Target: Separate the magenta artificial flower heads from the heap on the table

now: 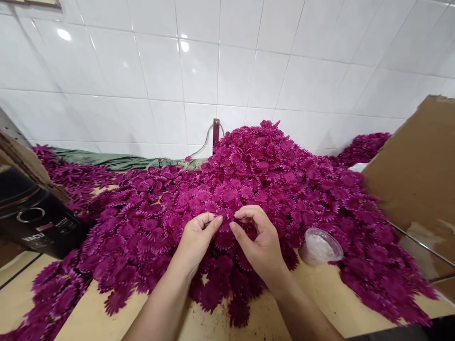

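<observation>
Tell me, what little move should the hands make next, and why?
Maybe close the right hand gently on the flower between the hands: it looks slightly open there, while the left hand seems to be pinching it.

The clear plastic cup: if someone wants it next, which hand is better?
Probably the right hand. The clear plastic cup stands on that side, beside the purple flowers. The left hand is farther away, with the right between.
</observation>
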Demonstrator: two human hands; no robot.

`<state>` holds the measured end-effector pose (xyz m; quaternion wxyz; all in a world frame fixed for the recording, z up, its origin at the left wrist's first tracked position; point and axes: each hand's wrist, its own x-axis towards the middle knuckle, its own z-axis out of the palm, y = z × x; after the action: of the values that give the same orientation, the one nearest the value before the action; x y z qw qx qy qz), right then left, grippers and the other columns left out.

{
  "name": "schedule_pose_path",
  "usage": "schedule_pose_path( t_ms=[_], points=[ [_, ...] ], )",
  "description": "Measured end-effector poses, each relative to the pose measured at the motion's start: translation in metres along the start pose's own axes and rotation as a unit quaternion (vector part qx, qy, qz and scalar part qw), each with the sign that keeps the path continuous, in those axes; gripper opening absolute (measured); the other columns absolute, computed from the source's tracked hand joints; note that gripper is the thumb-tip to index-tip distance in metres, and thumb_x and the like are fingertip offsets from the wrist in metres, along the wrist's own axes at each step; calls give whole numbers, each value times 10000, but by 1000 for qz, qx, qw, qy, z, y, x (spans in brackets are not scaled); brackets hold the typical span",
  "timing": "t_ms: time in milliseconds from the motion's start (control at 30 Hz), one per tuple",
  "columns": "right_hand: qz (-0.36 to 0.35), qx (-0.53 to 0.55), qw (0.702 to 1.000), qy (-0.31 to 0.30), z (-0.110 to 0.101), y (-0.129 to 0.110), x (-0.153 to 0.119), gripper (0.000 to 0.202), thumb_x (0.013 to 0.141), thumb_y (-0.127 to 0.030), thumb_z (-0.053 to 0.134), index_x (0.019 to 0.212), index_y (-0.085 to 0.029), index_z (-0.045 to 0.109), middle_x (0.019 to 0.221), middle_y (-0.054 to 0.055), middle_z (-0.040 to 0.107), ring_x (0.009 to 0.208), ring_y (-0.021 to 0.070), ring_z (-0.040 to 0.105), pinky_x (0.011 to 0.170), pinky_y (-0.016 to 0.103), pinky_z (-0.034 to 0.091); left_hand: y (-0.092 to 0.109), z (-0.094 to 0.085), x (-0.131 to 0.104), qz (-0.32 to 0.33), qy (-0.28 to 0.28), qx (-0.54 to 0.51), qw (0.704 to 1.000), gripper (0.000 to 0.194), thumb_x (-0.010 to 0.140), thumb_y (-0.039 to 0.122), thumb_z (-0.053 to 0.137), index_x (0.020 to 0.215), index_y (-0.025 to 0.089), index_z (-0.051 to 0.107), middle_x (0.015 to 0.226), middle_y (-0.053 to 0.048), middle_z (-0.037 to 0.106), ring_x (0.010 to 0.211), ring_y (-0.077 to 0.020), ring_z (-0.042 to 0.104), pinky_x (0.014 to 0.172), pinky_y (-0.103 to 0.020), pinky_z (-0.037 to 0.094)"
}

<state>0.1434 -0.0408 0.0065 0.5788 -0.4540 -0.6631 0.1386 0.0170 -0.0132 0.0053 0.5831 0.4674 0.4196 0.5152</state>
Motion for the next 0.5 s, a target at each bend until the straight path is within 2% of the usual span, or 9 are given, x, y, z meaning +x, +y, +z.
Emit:
schedule_pose_path(
  t_ms=[100, 200, 333, 500],
  points=[
    [119, 66, 990, -44, 5, 0, 5, 206, 717, -298, 597, 876, -186, 528, 882, 59, 560, 809, 180, 537, 720, 331, 449, -1, 0, 1, 31, -1, 53, 998, 368, 582, 432, 665, 470, 164, 439, 452, 85, 350, 465, -60, 277, 452, -190, 236],
    [199, 189, 956, -104, 13, 3, 9, 212, 699, -324, 601, 843, -179, 543, 819, 37, 583, 759, 156, 548, 711, 309, 449, -4, 1, 2, 43, 0, 58, 997, 415, 593, 475, 643, 463, 175, 387, 463, 88, 307, 472, -64, 252, 456, -194, 228],
    [240, 281, 918, -141, 16, 6, 13, 157, 636, -282, 633, 700, -188, 525, 658, -30, 540, 618, 102, 500, 640, 257, 430, -5, 1, 3, 36, 5, 23, 999, 416, 604, 502, 628, 480, 175, 403, 475, 84, 315, 481, -68, 273, 471, -195, 250],
    [238, 232, 938, -98, 12, 6, 15, 197, 600, -225, 647, 714, -194, 489, 644, -48, 487, 608, 95, 462, 600, 239, 402, 0, -1, 1, 18, -20, -3, 1000, 290, 584, 407, 679, 569, 160, 529, 510, 74, 437, 508, -69, 365, 522, -189, 316]
  ],
)
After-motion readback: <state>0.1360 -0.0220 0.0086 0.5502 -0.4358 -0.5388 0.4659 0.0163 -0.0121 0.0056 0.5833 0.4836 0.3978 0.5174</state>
